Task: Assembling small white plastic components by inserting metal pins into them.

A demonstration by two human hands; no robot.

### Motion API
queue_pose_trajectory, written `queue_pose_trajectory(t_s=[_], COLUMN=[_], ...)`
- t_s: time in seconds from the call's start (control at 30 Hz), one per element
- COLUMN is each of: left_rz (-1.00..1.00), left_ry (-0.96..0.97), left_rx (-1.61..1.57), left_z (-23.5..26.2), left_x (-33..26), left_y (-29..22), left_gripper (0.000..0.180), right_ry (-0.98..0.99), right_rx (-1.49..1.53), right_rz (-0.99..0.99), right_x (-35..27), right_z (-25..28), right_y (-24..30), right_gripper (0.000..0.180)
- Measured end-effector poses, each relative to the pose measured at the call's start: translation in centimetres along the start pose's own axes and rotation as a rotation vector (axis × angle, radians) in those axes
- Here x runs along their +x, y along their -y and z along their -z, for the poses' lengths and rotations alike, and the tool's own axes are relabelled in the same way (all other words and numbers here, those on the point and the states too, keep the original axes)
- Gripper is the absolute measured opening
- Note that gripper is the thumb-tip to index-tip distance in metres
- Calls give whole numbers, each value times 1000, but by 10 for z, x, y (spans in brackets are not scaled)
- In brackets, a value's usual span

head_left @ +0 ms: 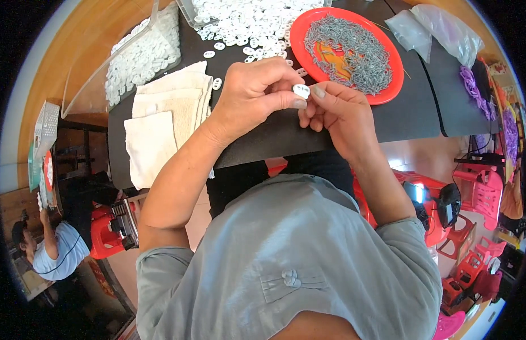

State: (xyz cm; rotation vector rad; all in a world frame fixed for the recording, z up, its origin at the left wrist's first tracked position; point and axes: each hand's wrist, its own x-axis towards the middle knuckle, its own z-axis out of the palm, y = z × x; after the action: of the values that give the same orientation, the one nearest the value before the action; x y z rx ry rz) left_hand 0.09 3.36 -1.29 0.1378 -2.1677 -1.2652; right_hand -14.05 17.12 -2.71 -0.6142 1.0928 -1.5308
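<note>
Over the table's near edge, a small white oval plastic piece (301,90) with two holes is pinched between the thumb and fingers of my left hand (257,88). My right hand (339,110) meets it from the right, thumb and forefinger pressed together beside the piece; whatever they hold is too small to make out. Just behind my right hand, a red plate (397,73) bears a heap of grey screws (365,51). Beyond my left hand lies a spread pile of similar white pieces (246,22), with a few strays close to my wrist.
Folded cream cloths (152,133) lie left of my left forearm. A clear bin (84,90) holds more white pieces at the far left. Clear plastic bags (444,31) and purple cord (475,90) are at the right. Another person (61,249) sits at left; red stools (470,269) stand at right.
</note>
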Motion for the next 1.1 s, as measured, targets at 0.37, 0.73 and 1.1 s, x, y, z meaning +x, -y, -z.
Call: queue_pose_trajectory(t_s=[0.37,0.73,1.1], left_rz=[-114,-76,-217], left_ry=[-22,-60,-114], left_rx=[158,101,374], left_z=[0,2,7], left_x=[4,-1,13], left_y=[-2,-7,2], left_gripper=[14,25,18], right_ry=[6,-151,-629], right_rx=[-32,-486,-1279], right_rz=[32,237,902], right_x=[3,7,282], right_z=[2,0,129], right_y=[3,71,213], right_gripper=[21,10,24])
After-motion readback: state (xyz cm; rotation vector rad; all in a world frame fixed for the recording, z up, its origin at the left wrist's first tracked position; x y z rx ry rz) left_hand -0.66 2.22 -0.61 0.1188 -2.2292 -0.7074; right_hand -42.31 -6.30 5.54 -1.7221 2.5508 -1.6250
